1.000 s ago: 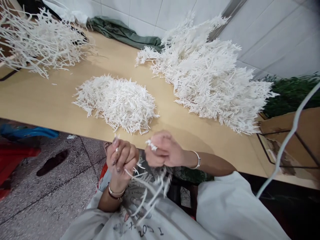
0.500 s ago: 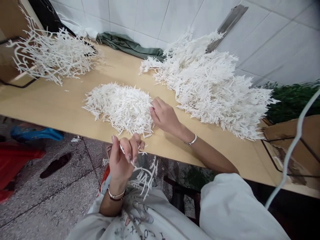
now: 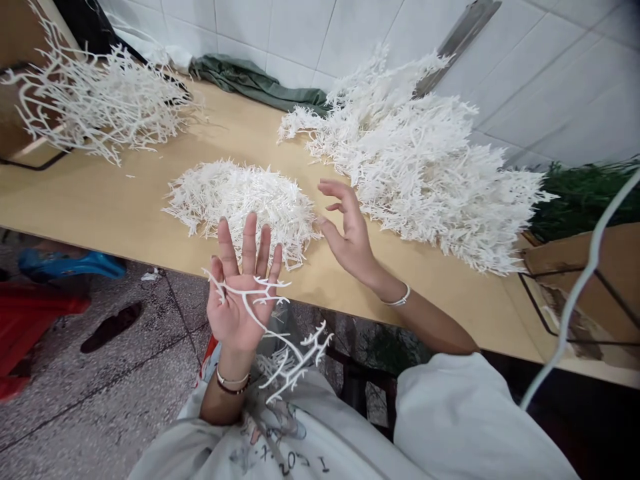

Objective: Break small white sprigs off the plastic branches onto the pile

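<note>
My left hand (image 3: 239, 303) is palm up with its fingers spread, near the table's front edge. Across the palm lies a white branched plastic twig (image 3: 253, 301), unclasped, its forked end hanging over my lap. My right hand (image 3: 350, 237) hovers with fingers apart and nothing in them, just off the right end of a small heap of white plastic sprigs (image 3: 240, 200). Behind and right of that hand lies a larger mound of white feathery branches (image 3: 425, 167).
Bare white branching stems (image 3: 110, 107) are piled at the table's far left. A dark green cloth (image 3: 255, 83) lies along the tiled wall. Green foliage (image 3: 575, 197) and a cardboard box (image 3: 590, 273) stand at the right, near a pale hanging cable (image 3: 593, 260).
My left hand has uncurled from around the twig, which now lies across the open palm. My right hand has opened and moved slightly right, away from the small heap.
</note>
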`<state>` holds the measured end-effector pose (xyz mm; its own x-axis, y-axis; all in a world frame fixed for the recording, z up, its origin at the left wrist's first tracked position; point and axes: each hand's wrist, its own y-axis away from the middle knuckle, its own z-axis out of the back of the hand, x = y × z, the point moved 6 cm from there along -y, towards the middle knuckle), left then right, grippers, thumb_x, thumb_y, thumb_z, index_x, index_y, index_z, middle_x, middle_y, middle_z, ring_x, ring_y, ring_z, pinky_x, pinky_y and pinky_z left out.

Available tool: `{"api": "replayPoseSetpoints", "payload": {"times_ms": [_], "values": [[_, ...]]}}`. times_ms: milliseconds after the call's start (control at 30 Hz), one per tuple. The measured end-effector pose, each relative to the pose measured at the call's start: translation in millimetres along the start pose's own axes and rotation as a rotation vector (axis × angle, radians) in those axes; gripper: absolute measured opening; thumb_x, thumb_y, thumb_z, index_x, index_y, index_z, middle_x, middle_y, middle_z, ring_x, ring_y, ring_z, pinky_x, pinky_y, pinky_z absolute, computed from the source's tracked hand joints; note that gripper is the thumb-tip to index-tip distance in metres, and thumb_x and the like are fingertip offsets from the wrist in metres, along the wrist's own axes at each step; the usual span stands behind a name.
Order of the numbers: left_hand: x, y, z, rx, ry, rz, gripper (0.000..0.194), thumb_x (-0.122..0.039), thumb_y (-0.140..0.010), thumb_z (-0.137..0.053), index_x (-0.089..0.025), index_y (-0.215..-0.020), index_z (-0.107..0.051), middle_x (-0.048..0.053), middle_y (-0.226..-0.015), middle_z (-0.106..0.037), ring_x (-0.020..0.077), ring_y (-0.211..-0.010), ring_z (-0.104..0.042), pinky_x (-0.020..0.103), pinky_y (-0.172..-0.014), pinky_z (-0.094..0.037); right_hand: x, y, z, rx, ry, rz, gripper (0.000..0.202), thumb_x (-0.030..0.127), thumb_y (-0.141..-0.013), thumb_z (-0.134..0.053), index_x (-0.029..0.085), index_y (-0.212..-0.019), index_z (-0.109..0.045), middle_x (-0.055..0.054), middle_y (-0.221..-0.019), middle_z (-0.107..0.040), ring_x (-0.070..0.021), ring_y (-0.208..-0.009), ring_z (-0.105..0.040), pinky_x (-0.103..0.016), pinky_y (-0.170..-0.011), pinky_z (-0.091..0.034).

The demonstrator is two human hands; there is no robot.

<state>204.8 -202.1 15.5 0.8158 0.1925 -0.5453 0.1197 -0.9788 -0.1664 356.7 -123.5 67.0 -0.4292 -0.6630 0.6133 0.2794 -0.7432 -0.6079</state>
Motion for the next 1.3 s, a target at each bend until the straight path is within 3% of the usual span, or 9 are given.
{"api": "replayPoseSetpoints", "payload": {"times_ms": [233,400,467,600,833,933,1067,1200,1300], "values": [[-3,1,1.0,-0.058,-0.068,0.003,0.047,-0.033,-0.100,-0.013,-0.044,-0.138,-0.040,-0.012,-0.148,-0.040,0.0158,-0.140,-0.032,0.041,-0.115,-0.028,49,56,1,0.282,-0.439,0.147,0.024,0.032,-0.094,-0.046,0.018,-0.105,-0.062,-0.008,-0.095,-0.068,-0.0174,-0.093,-0.066,-0.035,-0.083,-0.054],[-5,0,4.0,-0.043,-0.041,-0.028,0.048,-0.027,-0.101,-0.014,-0.038,-0.137,-0.043,-0.012,-0.152,-0.034,0.0117,-0.141,-0.030,0.034,-0.116,-0.027,67,97,-27,0.562,-0.511,0.216,0.067,0.050,-0.068,-0.075,0.010,-0.118,-0.055,-0.017,-0.111,-0.064,-0.0239,-0.107,-0.062,-0.037,-0.093,-0.051],[-3,2,3.6,-0.028,0.002,-0.040,0.047,-0.028,-0.101,-0.015,-0.037,-0.134,-0.047,-0.012,-0.152,-0.033,0.0105,-0.141,-0.029,0.031,-0.116,-0.027,69,108,-39,0.517,-0.506,0.163,0.063,0.045,-0.069,-0.077,0.010,-0.118,-0.055,-0.017,-0.111,-0.064,-0.0230,-0.107,-0.061,-0.036,-0.093,-0.050],[6,13,-6.8,0.016,0.005,0.031,0.050,-0.047,-0.099,-0.016,-0.036,-0.128,-0.055,-0.008,-0.146,-0.044,0.0144,-0.139,-0.034,0.033,-0.115,-0.030,56,128,-55,0.271,-0.655,-0.179,0.019,0.034,-0.081,-0.068,0.017,-0.088,-0.066,-0.007,-0.086,-0.069,-0.0169,-0.081,-0.065,-0.030,-0.076,-0.053],[18,31,-22.7,0.218,-0.274,0.209,0.080,-0.073,-0.086,-0.012,-0.022,-0.129,-0.056,0.008,-0.138,-0.053,0.0274,-0.130,-0.045,0.043,-0.111,-0.032,46,145,-41,-0.041,-1.061,-0.470,0.037,0.042,-0.092,-0.048,0.020,-0.065,-0.059,-0.001,-0.062,-0.062,-0.0145,-0.054,-0.061,-0.027,-0.053,-0.050],[28,48,-9.1,0.328,-0.455,0.297,0.081,-0.078,-0.080,-0.028,-0.026,-0.140,-0.043,0.009,-0.148,-0.041,0.0305,-0.129,-0.045,0.046,-0.112,-0.028,49,144,-26,-0.103,-1.217,-0.517,0.030,0.042,-0.090,-0.050,0.021,-0.077,-0.068,-0.003,-0.074,-0.070,-0.0147,-0.059,-0.064,-0.029,-0.059,-0.052],[48,83,13.4,0.515,-0.484,0.499,0.081,-0.073,-0.080,-0.041,-0.028,-0.146,-0.030,0.011,-0.153,-0.031,0.0313,-0.130,-0.043,0.047,-0.109,-0.029,61,140,-10,-0.063,-1.187,-0.516,0.038,0.049,-0.088,-0.049,0.023,-0.110,-0.067,-0.009,-0.119,-0.066,-0.0221,-0.092,-0.066,-0.036,-0.075,-0.055],[54,123,16.8,0.880,-0.445,0.727,0.071,-0.064,-0.074,-0.061,-0.019,-0.128,-0.057,0.014,-0.122,-0.062,0.0300,-0.107,-0.059,0.040,-0.091,-0.044,72,137,-12,0.053,-1.124,-0.466,0.051,0.055,-0.087,-0.048,0.028,-0.128,-0.055,-0.005,-0.151,-0.036,-0.0270,-0.126,-0.050,-0.039,-0.092,-0.049],[44,140,18.6,0.973,-0.489,0.759,0.047,-0.056,-0.070,-0.070,-0.014,-0.091,-0.075,0.011,-0.080,-0.071,0.0240,-0.074,-0.063,0.033,-0.072,-0.048,76,143,-33,0.258,-1.139,-0.477,0.061,0.064,-0.089,-0.034,0.026,-0.133,-0.050,-0.008,-0.149,-0.038,-0.0260,-0.120,-0.055,-0.040,-0.095,-0.048]]}}
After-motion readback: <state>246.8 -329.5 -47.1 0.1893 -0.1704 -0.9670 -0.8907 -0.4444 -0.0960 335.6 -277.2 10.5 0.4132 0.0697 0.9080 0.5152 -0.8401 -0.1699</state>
